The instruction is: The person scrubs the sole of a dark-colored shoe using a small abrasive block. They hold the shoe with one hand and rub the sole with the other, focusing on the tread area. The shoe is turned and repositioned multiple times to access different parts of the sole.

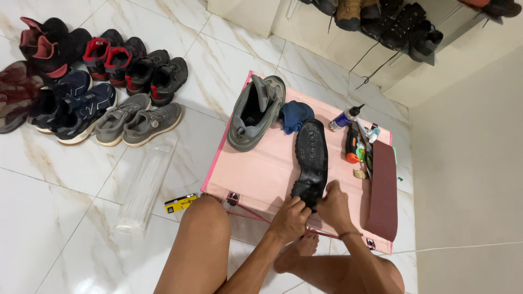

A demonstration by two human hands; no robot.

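We grip the near heel end of a black rubber shoe sole (311,160) with left hand (290,218) and right hand (333,206) closed; its long axis runs from the pink folding table's (261,174) near edge toward the far edge.

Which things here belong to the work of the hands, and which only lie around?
In use: black shoe sole, held at its near end by the left hand and right hand; pink table.

Lying about: grey shoe, blue cloth, glue bottle, sandpaper strip, pairs of shoes on the floor.
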